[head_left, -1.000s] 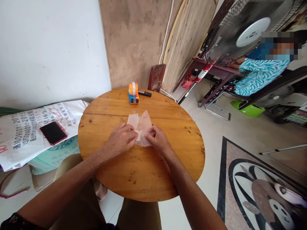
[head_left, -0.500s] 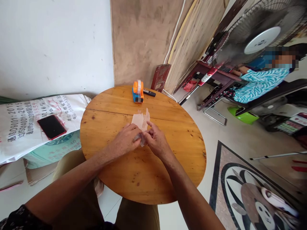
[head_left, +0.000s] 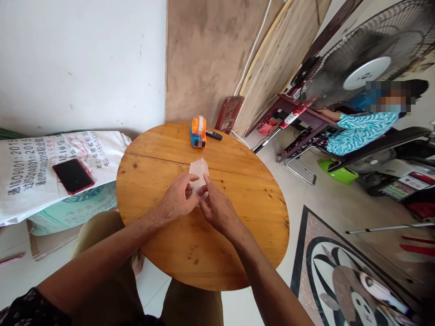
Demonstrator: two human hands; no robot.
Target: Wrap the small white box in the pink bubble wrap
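A thin, whitish, see-through wrapper [head_left: 198, 171] lies near the middle of the round wooden table [head_left: 190, 253]. My left hand [head_left: 180, 194] grips its left edge with curled fingers. From the other side my right hand [head_left: 215, 199] holds the right edge, its thumb and forefinger bent around it. The hands almost meet over the near end of the wrapper and hide that part. Whether anything is inside the wrapper I cannot tell.
An orange and blue tape dispenser [head_left: 198, 132] stands at the table's far side, beside a small black object [head_left: 214, 135]. A phone [head_left: 73, 175] lies on a white sack [head_left: 108, 147] to the left. A fan [head_left: 367, 72] and a seated person [head_left: 367, 129] are at the right.
The wrapper's raised right flap now lies folded in, so the piece looks narrower and flatter. My fingers have shifted along its sides. The view has turned slightly.
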